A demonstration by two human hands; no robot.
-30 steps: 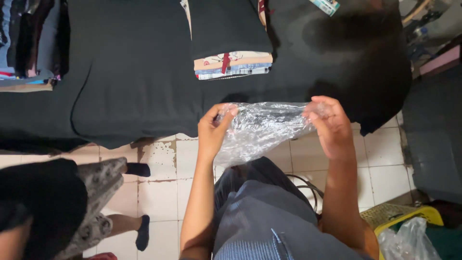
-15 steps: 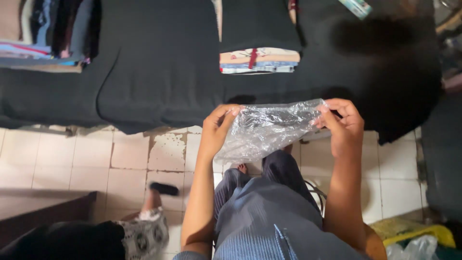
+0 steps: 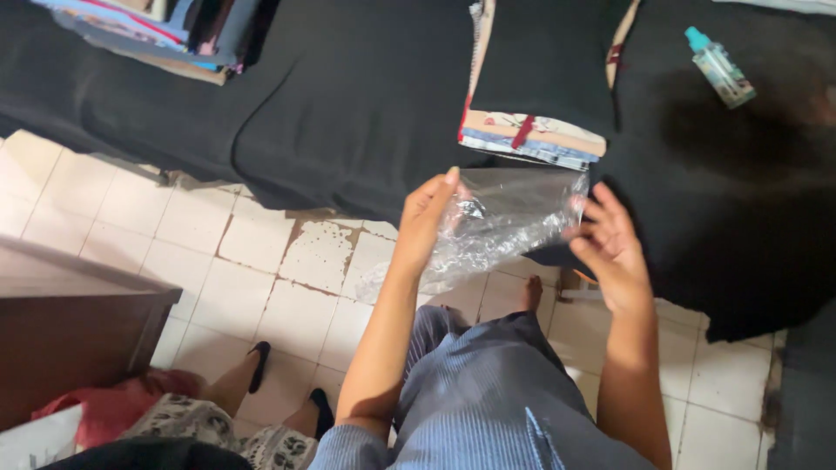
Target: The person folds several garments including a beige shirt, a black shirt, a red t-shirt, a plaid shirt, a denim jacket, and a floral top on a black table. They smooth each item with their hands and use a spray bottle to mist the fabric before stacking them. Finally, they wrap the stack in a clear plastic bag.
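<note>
Both the left hand and the right hand grasp a clear plastic bag just below folded patterned cloths on the black-covered table.

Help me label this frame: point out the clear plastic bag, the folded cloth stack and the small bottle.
clear plastic bag [image 3: 505, 228], head view, crinkled middle.
folded cloth stack [image 3: 533, 137], head view, front edge.
small bottle [image 3: 719, 70], head view, body.
</note>
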